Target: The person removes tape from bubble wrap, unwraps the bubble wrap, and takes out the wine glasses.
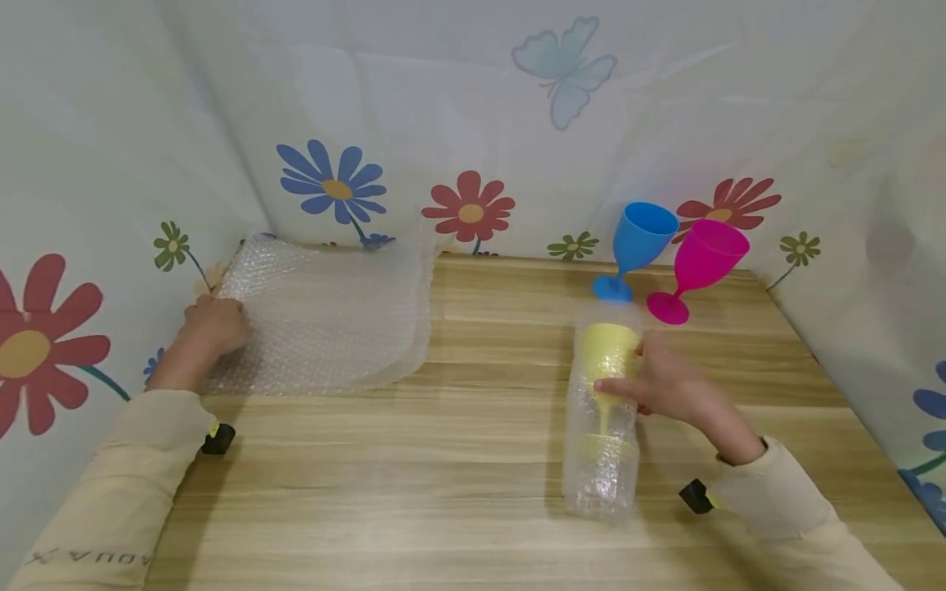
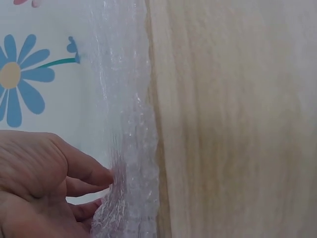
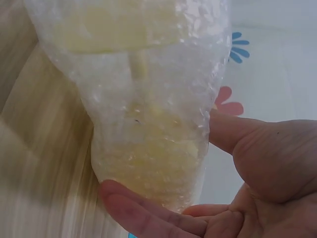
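Observation:
At the table's left, my left hand (image 1: 214,328) pinches the edge of a clear bubble wrap sheet (image 1: 332,320). The left wrist view shows the fingertips gathered at the crinkled bubble wrap (image 2: 131,148). On the right side, my right hand (image 1: 680,386) holds a yellow plastic goblet (image 1: 608,349) inside bubble wrap, thumb and fingers on either side of the bowl. The goblet's stem and foot point towards the table's front, with loose wrap beyond the foot. The right wrist view has the wrapped goblet (image 3: 148,153) close up, blurred by the plastic.
Behind the wrapped goblet, a blue goblet (image 1: 641,238) and a pink goblet (image 1: 705,258) stand upright side by side. The wood-grain table (image 1: 414,484) meets a white backdrop (image 1: 443,107) printed with flowers and a butterfly.

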Demonstrator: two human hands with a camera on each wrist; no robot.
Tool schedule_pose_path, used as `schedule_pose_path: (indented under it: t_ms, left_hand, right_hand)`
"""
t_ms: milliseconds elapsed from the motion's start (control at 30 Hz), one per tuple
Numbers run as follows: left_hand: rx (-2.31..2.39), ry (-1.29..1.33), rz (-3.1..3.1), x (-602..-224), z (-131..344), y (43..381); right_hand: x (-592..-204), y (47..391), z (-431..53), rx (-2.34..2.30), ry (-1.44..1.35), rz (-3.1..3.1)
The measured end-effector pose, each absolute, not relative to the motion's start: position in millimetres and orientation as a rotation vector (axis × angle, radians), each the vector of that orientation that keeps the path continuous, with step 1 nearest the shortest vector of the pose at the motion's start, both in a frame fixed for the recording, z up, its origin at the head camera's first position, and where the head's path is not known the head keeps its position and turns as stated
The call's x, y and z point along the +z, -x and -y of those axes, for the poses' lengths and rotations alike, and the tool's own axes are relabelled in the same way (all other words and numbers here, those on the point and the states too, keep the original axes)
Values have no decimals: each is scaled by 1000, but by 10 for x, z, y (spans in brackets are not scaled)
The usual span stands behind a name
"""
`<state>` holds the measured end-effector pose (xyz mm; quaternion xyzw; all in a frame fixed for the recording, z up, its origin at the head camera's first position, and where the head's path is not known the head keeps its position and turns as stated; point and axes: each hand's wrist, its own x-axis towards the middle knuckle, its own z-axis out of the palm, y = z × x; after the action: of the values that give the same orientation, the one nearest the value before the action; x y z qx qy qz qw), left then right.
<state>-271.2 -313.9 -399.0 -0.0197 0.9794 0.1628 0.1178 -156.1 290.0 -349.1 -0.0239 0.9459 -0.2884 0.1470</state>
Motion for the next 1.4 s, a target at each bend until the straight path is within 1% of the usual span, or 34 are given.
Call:
schedule_pose_path:
  t_ms: [167, 333, 567, 733, 1000, 1200, 1400]
  left_hand:
    - [513, 100, -2835, -3995, 3147, 2691]
    - [532, 126, -2844, -4041, 3119, 2712]
    - [520, 148, -2915, -4105, 3190, 2747]
    - [670, 210, -2924, -4112, 3236, 2740]
    - [935, 394, -3016, -4062, 3175, 2707]
    - [1066, 328, -3149, -3908, 3007, 2666]
    - [1150, 231, -3280, -3727, 2695, 2597]
  right_hand:
    - [-3497, 1577, -2752, -852, 54, -2742]
    - [-3512, 1587, -2716, -864, 47, -2762]
    - [-3538, 1628, -2632, -825, 135, -2825]
    - [-3542, 1639, -2593, -784, 139, -2835]
    - [-3537, 1635, -2570, -749, 113, -2826]
    - [-3550, 1630, -2528, -730, 125, -2855]
    - [-3557, 1644, -2464, -686, 162, -2911]
